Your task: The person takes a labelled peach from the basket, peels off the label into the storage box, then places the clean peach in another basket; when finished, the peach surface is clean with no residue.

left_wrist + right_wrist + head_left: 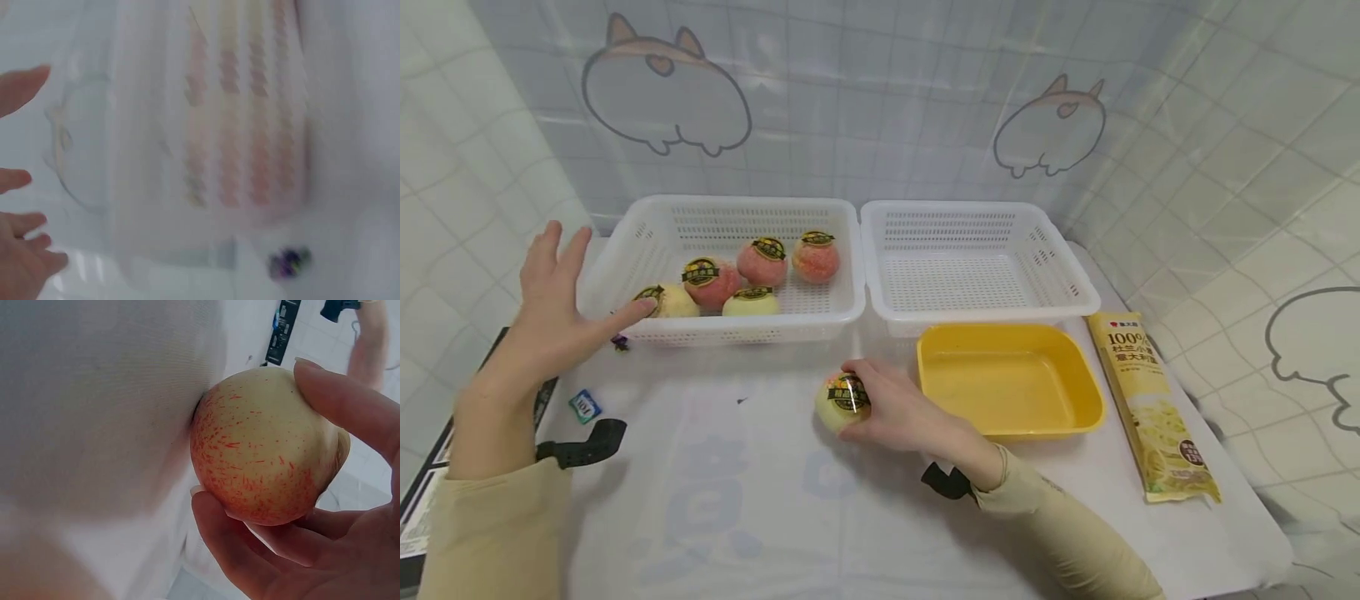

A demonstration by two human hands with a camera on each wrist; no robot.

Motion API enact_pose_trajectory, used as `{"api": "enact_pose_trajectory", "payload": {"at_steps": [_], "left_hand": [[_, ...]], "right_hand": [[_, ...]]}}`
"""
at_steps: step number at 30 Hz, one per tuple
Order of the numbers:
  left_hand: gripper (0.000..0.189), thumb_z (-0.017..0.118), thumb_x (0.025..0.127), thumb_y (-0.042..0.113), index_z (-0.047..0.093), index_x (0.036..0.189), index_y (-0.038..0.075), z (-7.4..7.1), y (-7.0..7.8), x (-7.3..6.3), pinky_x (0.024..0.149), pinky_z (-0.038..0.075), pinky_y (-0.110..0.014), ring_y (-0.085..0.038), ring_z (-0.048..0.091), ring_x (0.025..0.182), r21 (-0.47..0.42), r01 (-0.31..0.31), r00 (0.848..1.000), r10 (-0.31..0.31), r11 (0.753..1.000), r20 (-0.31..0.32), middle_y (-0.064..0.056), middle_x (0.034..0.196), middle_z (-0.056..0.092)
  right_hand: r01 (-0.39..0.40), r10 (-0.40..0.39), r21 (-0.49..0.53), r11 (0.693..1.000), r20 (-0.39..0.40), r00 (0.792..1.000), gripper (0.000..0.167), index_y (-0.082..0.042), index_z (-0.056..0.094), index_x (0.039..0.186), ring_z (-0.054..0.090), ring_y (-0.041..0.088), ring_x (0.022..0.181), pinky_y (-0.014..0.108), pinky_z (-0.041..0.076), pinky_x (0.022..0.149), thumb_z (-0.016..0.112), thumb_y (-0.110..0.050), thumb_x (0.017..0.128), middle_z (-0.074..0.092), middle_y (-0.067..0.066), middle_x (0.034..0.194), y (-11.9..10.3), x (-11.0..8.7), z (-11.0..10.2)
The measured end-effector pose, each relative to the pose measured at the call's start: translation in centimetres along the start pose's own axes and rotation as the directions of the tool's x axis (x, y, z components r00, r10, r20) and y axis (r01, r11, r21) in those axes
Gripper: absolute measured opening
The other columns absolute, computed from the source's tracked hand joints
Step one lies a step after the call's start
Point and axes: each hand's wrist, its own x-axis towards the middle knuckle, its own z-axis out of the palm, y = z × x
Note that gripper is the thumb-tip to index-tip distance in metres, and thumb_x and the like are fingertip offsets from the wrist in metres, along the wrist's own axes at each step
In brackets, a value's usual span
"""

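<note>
My right hand (902,412) grips a pale yellow peach (832,410) with a dark label, low over the white tabletop in front of the baskets. In the right wrist view, red speckles show on the peach's skin, with the thumb and fingers curled round its sides. My left hand (553,312) is raised at the left end of the left white basket (853,287), its fingers spread and holding nothing. Inside that basket lie several labelled peaches, some red, such as one red peach (721,290), and some pale yellow. The left wrist view is blurred.
A second white basket (981,313) stands to the right, with a yellow tub (1011,432) before it. At the far right lies a yellow pasta packet (1157,408). A small blue-green packet (584,406) and a black-edged object (437,467) are at the left.
</note>
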Motion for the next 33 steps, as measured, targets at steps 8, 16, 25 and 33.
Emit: {"api": "enact_pose_trajectory", "payload": {"at_steps": [8, 16, 25, 33], "left_hand": [[0.075, 0.075, 0.087, 0.012, 0.04, 0.154, 0.016, 2.6, 6.4, -0.7, 0.12, 0.022, -0.06, -0.031, 0.028, 0.149, -0.067, -0.331, 0.929, 0.312, 0.941, -0.201, -0.009, 0.159, 0.037], [0.05, 0.079, 0.085, 0.007, 0.064, 0.132, 0.013, 5.4, 9.8, -2.2, 0.1, 0.046, -0.015, -0.021, 0.063, 0.115, -0.121, -0.475, 0.88, 0.47, 0.872, -0.062, -0.003, 0.129, 0.066], [0.056, 0.075, 0.089, 0.038, 0.059, 0.135, 0.011, 9.8, 11.1, -3.0, 0.096, 0.053, -0.047, -0.026, 0.065, 0.113, -0.159, -0.34, 0.784, 0.372, 0.927, 0.496, -0.007, 0.131, 0.064], [0.064, 0.075, 0.088, 0.042, 0.056, 0.138, 0.006, 13.3, 10.9, -3.1, 0.093, 0.054, -0.044, -0.024, 0.065, 0.108, -0.227, -0.367, 0.733, 0.431, 0.902, 0.527, -0.006, 0.128, 0.065]], "right_hand": [[0.03, -0.031, 0.026, 0.999, 0.036, 0.999, 0.075, -0.008, 0.048, 0.142, 0.057, 0.025, 0.119, 0.04, 0.045, 0.104, 0.083, -0.033, 0.081, 0.059, 0.009, 0.134, 0.4, 0.1, -0.6], [0.059, -0.066, 0.069, 0.996, 0.11, 0.992, 0.071, -0.006, 0.048, 0.145, 0.056, 0.017, 0.109, 0.033, 0.048, 0.099, 0.08, -0.028, 0.086, 0.059, 0.003, 0.13, 0.7, 0.1, -1.5], [0.021, -0.029, 0.105, 0.994, 0.074, 0.997, 0.075, -0.004, 0.048, 0.142, 0.064, 0.019, 0.107, 0.033, 0.053, 0.09, 0.084, -0.028, 0.081, 0.068, 0.006, 0.123, 1.0, 0.2, -2.1], [0.01, -0.02, 0.112, 0.994, 0.095, 0.995, 0.073, -0.004, 0.05, 0.141, 0.064, 0.017, 0.106, 0.032, 0.052, 0.091, 0.084, -0.03, 0.081, 0.068, 0.004, 0.119, 1.1, 0.2, -2.3]]}}
